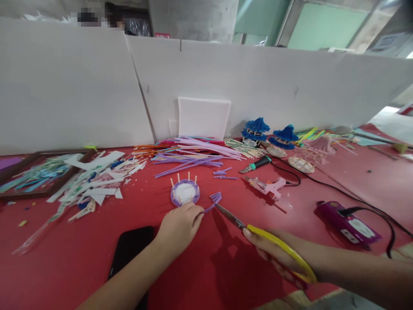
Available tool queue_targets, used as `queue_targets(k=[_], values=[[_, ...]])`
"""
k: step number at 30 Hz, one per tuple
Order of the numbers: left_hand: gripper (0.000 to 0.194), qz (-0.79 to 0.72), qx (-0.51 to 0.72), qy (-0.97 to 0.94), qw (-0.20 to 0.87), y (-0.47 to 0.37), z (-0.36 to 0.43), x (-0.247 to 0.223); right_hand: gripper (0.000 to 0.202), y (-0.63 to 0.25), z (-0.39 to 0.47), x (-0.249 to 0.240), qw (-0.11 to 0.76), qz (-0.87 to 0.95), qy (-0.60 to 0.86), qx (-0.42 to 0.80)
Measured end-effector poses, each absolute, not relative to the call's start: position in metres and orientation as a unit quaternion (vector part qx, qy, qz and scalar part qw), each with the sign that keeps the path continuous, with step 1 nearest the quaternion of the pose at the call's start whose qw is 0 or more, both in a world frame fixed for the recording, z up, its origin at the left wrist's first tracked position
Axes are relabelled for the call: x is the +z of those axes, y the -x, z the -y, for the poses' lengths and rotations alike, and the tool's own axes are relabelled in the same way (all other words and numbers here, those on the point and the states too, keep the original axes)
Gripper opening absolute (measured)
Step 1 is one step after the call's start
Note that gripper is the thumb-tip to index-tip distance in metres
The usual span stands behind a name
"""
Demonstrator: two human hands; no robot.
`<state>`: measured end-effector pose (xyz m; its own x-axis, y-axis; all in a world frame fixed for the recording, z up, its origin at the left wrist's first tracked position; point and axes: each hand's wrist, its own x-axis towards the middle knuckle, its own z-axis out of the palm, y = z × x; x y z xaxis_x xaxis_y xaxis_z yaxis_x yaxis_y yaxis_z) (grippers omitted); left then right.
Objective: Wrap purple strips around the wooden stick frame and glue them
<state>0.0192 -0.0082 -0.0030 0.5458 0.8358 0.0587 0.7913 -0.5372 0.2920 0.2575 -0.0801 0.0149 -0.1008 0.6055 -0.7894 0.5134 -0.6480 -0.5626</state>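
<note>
My left hand (pixel 180 224) is closed in a pinch on the end of a thin purple pipe cleaner (pixel 211 208), just in front of a round purple-rimmed base (pixel 185 192). Short pale wooden posts stand up around that base, which has a white middle. In my right hand (pixel 277 247) are yellow-handled scissors (pixel 240 224), their blades pointing at the pipe cleaner and looking nearly closed. Short cut purple pieces (pixel 215 197) lie beside the scissor tip. Whether the blades touch the pipe cleaner I cannot tell.
Long purple pipe cleaners (pixel 193 160) lie behind the base. To the right are a utility knife (pixel 256 164), a pink glue gun (pixel 267 187) and a purple power strip (pixel 346 224) with a black cord. A black phone (pixel 132 249) and paper scraps (pixel 100 181) are left.
</note>
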Motion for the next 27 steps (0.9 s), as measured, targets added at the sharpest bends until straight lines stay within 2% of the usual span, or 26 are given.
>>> queue_targets(k=[7, 13, 22, 27], values=[[0.028, -0.468, 0.102, -0.869, 0.12, -0.021, 0.006, -0.003, 0.058, -0.255, 0.08, 0.014, 0.032, 0.364, 0.697, 0.617], [0.028, -0.471, 0.103, -0.869, 0.114, -0.02, 0.008, -0.006, 0.056, -0.251, 0.079, 0.02, 0.003, 0.403, 0.703, 0.586], [0.028, -0.475, 0.105, -0.868, 0.098, -0.022, 0.008, -0.008, 0.053, -0.266, 0.074, 0.012, 0.02, 0.481, 0.65, 0.588], [0.029, -0.456, 0.122, -0.878, 0.085, -0.016, 0.015, 0.007, 0.058, -0.27, 0.072, 0.025, -0.009, 0.545, 0.63, 0.552]])
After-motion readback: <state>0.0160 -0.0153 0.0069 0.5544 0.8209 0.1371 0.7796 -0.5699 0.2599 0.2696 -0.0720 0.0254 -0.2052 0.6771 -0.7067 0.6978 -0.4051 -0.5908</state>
